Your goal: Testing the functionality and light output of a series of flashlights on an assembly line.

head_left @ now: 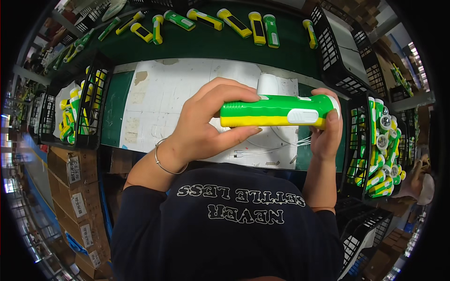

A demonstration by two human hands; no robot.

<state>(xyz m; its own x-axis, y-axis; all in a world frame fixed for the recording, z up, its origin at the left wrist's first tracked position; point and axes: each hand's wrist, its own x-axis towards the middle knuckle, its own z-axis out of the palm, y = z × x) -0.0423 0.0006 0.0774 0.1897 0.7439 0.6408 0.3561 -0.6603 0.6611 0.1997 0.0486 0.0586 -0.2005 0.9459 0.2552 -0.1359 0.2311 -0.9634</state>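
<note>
A green and yellow flashlight (262, 112) lies level between my two hands, above the white work sheet (159, 103). My left hand (211, 117) grips its tail end, thumb below and fingers over the top. Around the head end, at the white rim, my right hand (326, 129) is closed, its thumb over the front. A white slide piece shows on the flashlight's near side. Just behind it stands a white cylindrical object (267, 84), its lower part hidden. White cables (262, 152) with small plugs lie on the sheet below the flashlight.
Several flashlights (234, 23) lie along the green belt (206, 44) at the back. Black crates of flashlights stand left (96, 100) and right (349, 150). Another black crate (330, 51) sits at the back right. Cardboard boxes (70, 196) are stacked at the lower left.
</note>
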